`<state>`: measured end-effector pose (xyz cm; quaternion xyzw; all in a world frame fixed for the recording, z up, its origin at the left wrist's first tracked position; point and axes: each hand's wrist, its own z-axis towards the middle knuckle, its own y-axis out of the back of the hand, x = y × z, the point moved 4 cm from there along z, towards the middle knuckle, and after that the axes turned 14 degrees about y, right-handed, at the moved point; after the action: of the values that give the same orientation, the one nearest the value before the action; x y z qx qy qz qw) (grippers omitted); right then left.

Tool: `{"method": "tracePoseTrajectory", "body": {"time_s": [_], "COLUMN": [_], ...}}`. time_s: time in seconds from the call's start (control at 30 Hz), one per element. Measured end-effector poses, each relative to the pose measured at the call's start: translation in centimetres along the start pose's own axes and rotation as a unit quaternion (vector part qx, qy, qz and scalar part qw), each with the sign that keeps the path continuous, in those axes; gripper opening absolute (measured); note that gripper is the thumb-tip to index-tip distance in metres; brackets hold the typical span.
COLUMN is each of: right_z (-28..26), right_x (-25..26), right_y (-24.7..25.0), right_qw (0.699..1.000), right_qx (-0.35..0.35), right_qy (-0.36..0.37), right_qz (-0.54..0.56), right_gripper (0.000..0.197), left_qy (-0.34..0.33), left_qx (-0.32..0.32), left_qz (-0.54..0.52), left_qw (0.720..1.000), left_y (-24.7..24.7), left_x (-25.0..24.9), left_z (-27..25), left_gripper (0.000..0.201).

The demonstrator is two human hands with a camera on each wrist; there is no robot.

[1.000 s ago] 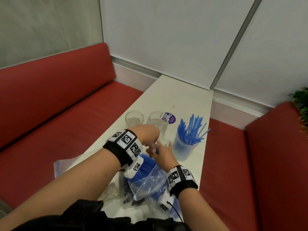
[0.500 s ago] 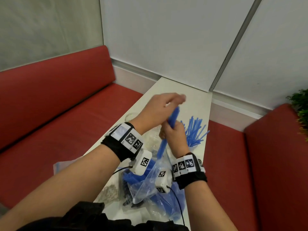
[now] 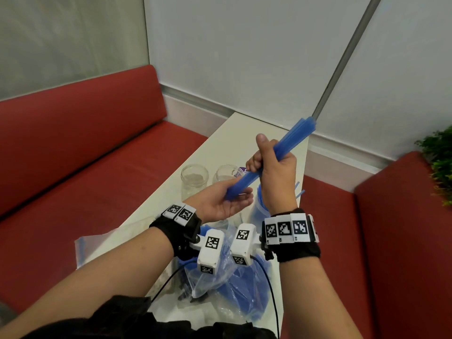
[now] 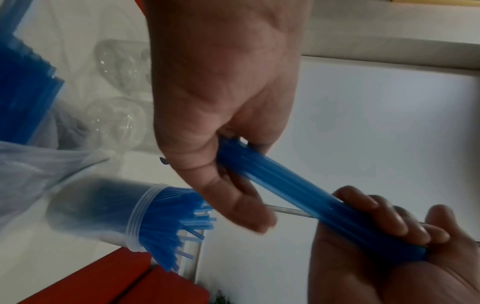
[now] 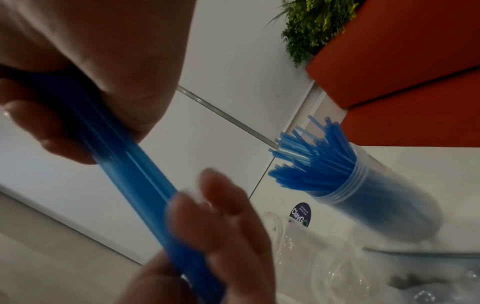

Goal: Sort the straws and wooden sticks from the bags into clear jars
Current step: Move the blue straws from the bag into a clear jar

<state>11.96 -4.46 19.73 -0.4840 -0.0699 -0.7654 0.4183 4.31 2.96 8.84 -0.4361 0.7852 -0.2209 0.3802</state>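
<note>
My right hand is clenched around a bundle of blue straws, holding it tilted in the middle of the head frame, its top end pointing to the upper right. My left hand lies palm-up under the bundle's lower end, fingers relaxed and nearly straight, the straw ends touching them. In the left wrist view the same bundle runs from my left palm down to the right hand in the lower right corner, whose fingers wrap it.

Below my right hand, a clear plastic jar already packed with blue straws stands on the white counter; the right wrist view shows it with straw tips fanning out of its mouth. Left of it, at frame centre in the head view, stand two clear glass jars side by side; I can't make out what is inside them. A round purple sticker sits on the counter just behind them.

At the bottom centre of the head frame, a clear plastic bag with more blue straws lies on the counter under my wrists. Red bench seats flank the counter, and a green plant shows at the right edge.
</note>
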Motion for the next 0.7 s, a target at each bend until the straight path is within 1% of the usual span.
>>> {"method": "tracePoseTrajectory", "body": {"time_s": [0.07, 0.13, 0.17, 0.27, 0.33, 0.4, 0.43, 0.47, 0.53, 0.57, 0.6, 0.63, 0.67, 0.7], "right_z": [-0.3, -0.4, -0.3, 0.7, 1.7, 2.3, 2.4, 2.5, 3.0, 3.3, 3.6, 3.9, 4.2, 4.5], "right_x": [-0.3, -0.3, -0.1, 1.1, 2.1, 2.9, 3.1, 3.3, 3.7, 3.9, 4.1, 4.2, 4.3, 4.3], "right_y": [0.1, 0.2, 0.4, 1.7, 3.1, 4.2, 4.6, 4.9, 5.5, 5.8, 6.2, 6.7, 7.3, 8.0], "right_qw": [1.0, 0.999, 0.996, 0.973, 0.952, 0.934, 0.93, 0.932, 0.941, 0.945, 0.946, 0.946, 0.944, 0.94], "right_qx": [0.012, 0.041, 0.064, 0.139, 0.176, 0.22, 0.237, 0.24, 0.209, 0.187, 0.165, 0.141, 0.113, 0.079], "right_qy": [-0.007, -0.012, -0.013, -0.012, -0.031, -0.067, -0.079, -0.082, -0.066, -0.054, -0.043, -0.031, -0.018, -0.006], "right_qz": [-0.005, -0.029, -0.063, -0.187, -0.25, -0.274, -0.269, -0.26, -0.256, -0.264, -0.275, -0.289, -0.309, -0.331], "right_gripper": [0.042, 0.04, 0.038, 0.032, 0.028, 0.024, 0.022, 0.02, 0.018, 0.017, 0.016, 0.015, 0.015, 0.015], "left_qy": [0.003, 0.005, 0.002, -0.007, -0.013, -0.02, -0.025, -0.031, -0.051, -0.061, -0.072, -0.082, -0.09, -0.099], "left_qx": [-0.005, -0.003, -0.007, -0.046, -0.075, -0.093, -0.096, -0.096, -0.11, -0.132, -0.164, -0.203, -0.243, -0.282], "left_qz": [-0.001, 0.003, 0.005, 0.02, 0.043, 0.059, 0.063, 0.065, 0.079, 0.105, 0.151, 0.214, 0.288, 0.368], "left_qw": [1.0, 1.0, 1.0, 0.999, 0.996, 0.994, 0.993, 0.993, 0.989, 0.984, 0.972, 0.952, 0.922, 0.88], "left_y": [-0.1, 0.2, 0.5, 1.8, 2.9, 3.7, 3.8, 3.8, 3.9, 4.1, 4.4, 4.8, 5.3, 5.8], "left_x": [-0.2, -0.3, -0.4, -0.5, -0.8, -1.1, -1.2, -1.3, -1.6, -1.7, -1.8, -1.9, -1.9, -2.0], "left_z": [-0.1, -0.2, -0.1, 0.5, 0.7, 1.0, 1.1, 1.3, 1.6, 1.8, 1.8, 1.7, 1.6, 1.5], "left_gripper": [0.031, 0.029, 0.029, 0.029, 0.029, 0.027, 0.026, 0.026, 0.032, 0.037, 0.042, 0.042, 0.038, 0.031]}}
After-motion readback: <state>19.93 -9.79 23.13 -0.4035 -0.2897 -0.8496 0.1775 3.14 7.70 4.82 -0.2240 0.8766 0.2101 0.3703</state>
